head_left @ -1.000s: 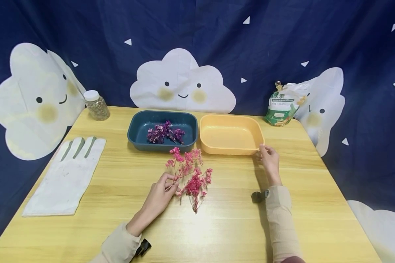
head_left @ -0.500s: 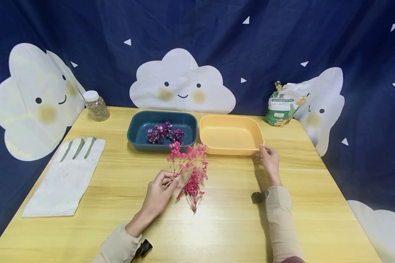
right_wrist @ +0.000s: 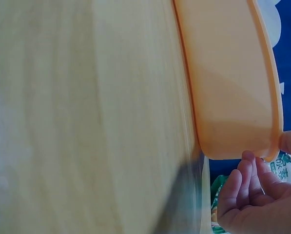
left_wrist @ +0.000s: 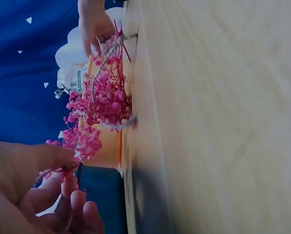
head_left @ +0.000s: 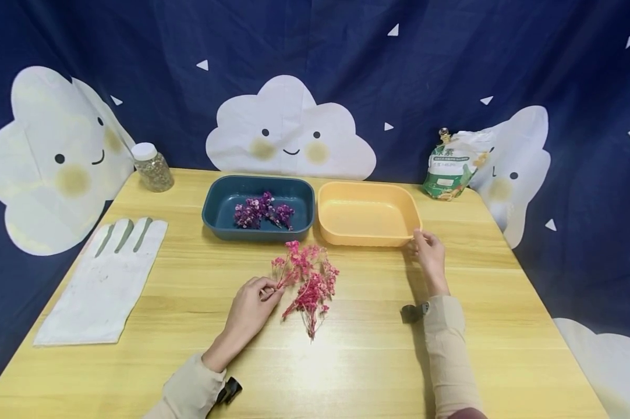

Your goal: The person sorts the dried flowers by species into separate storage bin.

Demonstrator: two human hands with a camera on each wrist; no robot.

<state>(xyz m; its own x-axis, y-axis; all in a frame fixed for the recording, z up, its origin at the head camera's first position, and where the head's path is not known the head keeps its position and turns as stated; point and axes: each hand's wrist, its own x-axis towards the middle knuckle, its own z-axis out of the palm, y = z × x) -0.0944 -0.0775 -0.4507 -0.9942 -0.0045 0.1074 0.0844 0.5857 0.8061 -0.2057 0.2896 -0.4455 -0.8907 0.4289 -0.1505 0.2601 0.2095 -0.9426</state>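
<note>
My left hand [head_left: 249,311] pinches the stem of a pink dried-flower sprig [head_left: 294,256] between thumb and fingers. Its blossoms overlap a pink dried-flower bunch [head_left: 310,294] at mid-table, whose stems point toward me. In the left wrist view a strand of twine [left_wrist: 102,66] runs around that bunch. My right hand [head_left: 430,256] grips the near right corner of a yellow plastic basin [head_left: 367,240]; in the right wrist view the thumb is on the rim and the fingertips are against the outer wall. Beside it stands a dark blue basin [head_left: 257,235] containing purple dried flowers [head_left: 262,210].
A white work glove [head_left: 97,291] lies flat on the left of the table. At the back left stands a white-capped jar [head_left: 155,169] of small grains. A green and white bag [head_left: 448,169] leans at the back right, before a dark blue cloud-patterned curtain [head_left: 414,70].
The sprig's blossoms, raised toward the dark blue basin half a second ago, have come down nearer the bunch with my left hand. My right hand stays on the yellow basin.
</note>
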